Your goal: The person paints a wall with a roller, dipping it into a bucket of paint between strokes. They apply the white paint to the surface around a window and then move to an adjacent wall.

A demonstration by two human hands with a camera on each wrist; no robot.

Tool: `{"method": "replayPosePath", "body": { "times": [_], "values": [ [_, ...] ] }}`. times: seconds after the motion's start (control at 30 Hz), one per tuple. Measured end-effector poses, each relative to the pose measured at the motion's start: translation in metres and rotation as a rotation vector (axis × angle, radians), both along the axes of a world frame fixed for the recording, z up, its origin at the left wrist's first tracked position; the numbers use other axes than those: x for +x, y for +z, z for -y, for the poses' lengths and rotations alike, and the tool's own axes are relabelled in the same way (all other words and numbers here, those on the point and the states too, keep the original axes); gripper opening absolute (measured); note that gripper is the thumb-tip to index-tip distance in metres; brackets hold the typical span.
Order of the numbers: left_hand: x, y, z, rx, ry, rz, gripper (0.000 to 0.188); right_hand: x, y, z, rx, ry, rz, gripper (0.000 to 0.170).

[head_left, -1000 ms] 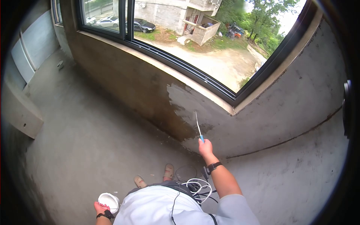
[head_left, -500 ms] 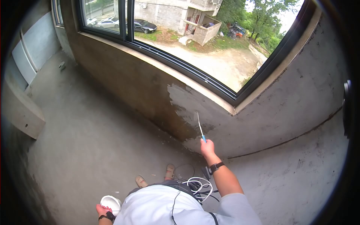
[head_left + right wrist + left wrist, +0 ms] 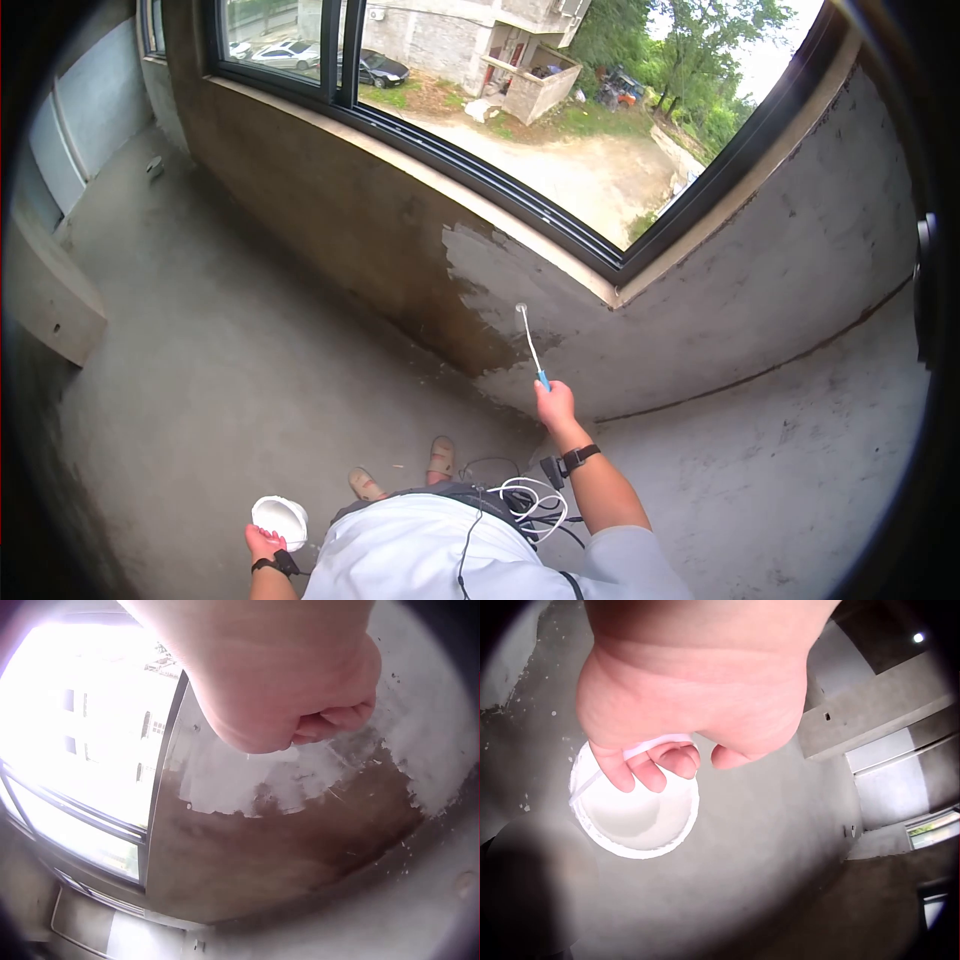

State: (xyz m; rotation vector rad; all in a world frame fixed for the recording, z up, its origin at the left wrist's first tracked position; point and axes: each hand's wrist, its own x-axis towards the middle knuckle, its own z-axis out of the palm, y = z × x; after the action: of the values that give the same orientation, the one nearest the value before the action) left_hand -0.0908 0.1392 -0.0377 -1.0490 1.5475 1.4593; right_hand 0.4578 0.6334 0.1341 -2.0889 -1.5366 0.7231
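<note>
My right hand (image 3: 556, 402) grips the blue handle (image 3: 544, 380) of a tool with a thin white rod (image 3: 532, 345), whose far end lies over the pale grey patch (image 3: 505, 268) of wall under the window. Seen from the right wrist, the hand (image 3: 289, 694) has its fingers curled, and it hides the tool. In the left wrist view my left hand (image 3: 694, 697) hangs over a white bucket (image 3: 641, 851), fingers curled round its pale handle (image 3: 656, 742). Whitish material shows inside. The head view has the same bucket (image 3: 292, 512) beside the left hand (image 3: 264, 545), low at the left.
A dark-framed window (image 3: 480, 183) with a pale sill (image 3: 440, 185) runs above the wall. Coiled white cable (image 3: 545, 500) and black leads hang at my waist. Both feet stand on the grey floor (image 3: 220, 350). A concrete block (image 3: 60, 300) juts out at the left.
The rod's far end sits slightly lower on the patch, and a small pale end piece now shows. The bucket and left hand appear a little further left and higher as the view shifts.
</note>
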Motion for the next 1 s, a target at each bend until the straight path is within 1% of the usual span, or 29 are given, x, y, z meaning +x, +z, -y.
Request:
{"method": "replayPosePath", "body": {
  "times": [0.1,0.2,0.3,0.4,0.57,0.6,0.67,0.77,0.87,1.0],
  "values": [
    [0.002,-0.002,-0.004,-0.048,-0.009,-0.01,0.02,-0.009,0.002,-0.008,0.012,0.056,0.068,0.036],
    [0.006,-0.003,0.0,-0.042,-0.009,0.007,0.019,-0.019,0.002,-0.019,0.003,0.055,0.008,0.036],
    [0.012,-0.001,0.008,-0.069,-0.006,0.009,0.02,-0.024,-0.003,-0.03,0.047,0.064,-0.024,0.036],
    [0.015,0.003,0.014,-0.093,0.011,0.024,0.021,-0.023,-0.003,-0.033,-0.001,0.043,-0.048,0.036],
    [0.025,0.011,0.017,-0.123,0.01,0.086,0.023,0.008,-0.032,-0.023,0.04,-0.036,-0.147,0.037],
    [0.025,0.01,0.02,-0.127,0.008,0.085,0.023,0.015,-0.035,-0.016,0.037,-0.038,-0.148,0.037],
    [0.027,0.007,0.023,-0.093,-0.026,0.109,0.023,0.028,-0.04,-0.006,-0.032,-0.126,-0.19,0.038],
    [0.029,0.007,0.019,-0.123,-0.014,0.083,0.023,0.046,-0.039,0.011,-0.009,-0.172,-0.203,0.039],
    [0.03,0.008,0.001,-0.158,-0.021,0.065,0.023,0.07,-0.047,0.023,0.024,-0.184,-0.129,0.038],
    [0.025,0.016,-0.018,-0.109,-0.088,0.044,0.021,0.082,-0.042,0.034,0.031,-0.178,-0.06,0.039]
  ]
}}
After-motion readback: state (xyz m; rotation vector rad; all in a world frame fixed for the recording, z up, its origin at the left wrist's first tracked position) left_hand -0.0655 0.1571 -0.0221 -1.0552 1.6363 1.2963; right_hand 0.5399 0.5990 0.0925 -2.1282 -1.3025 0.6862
